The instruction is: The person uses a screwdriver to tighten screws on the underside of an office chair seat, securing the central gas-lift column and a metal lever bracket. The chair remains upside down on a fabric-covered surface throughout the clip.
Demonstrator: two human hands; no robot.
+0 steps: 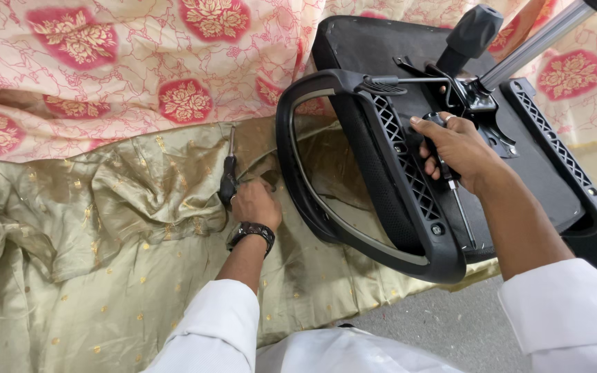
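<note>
On the gold, dotted cloth point(105, 262) that is covering the work surface, one upturned office chair seat point(450, 138) is lying with its black underside facing up, and the person is working at it with both hands. The left hand point(256, 204) is resting on the cloth just left of the chair, its grip closing around the black handle of one screwdriver point(229, 176), whose metal shaft is pointing up and away from the person. A dark wristwatch point(251, 232) is sitting on that wrist. The right hand point(456, 146) is reaching onto the seat's underside, its grip wrapping a second tool point(459, 200) with a dark handle and a thin metal shaft that is running down toward the person along the seat; so two hand tools are showing in all. Two black armrests are in view: the near one point(326, 173) is curving in a wide loop over the cloth, and the far one point(554, 145) is lying along the seat's right edge. One silver gas cylinder point(533, 43) is sticking up from the metal mechanism plate point(475, 100), beside one black lever knob point(475, 29). Behind everything, one pink floral cloth point(139, 62) is hanging crumpled. White sleeves are covering both arms.
</note>
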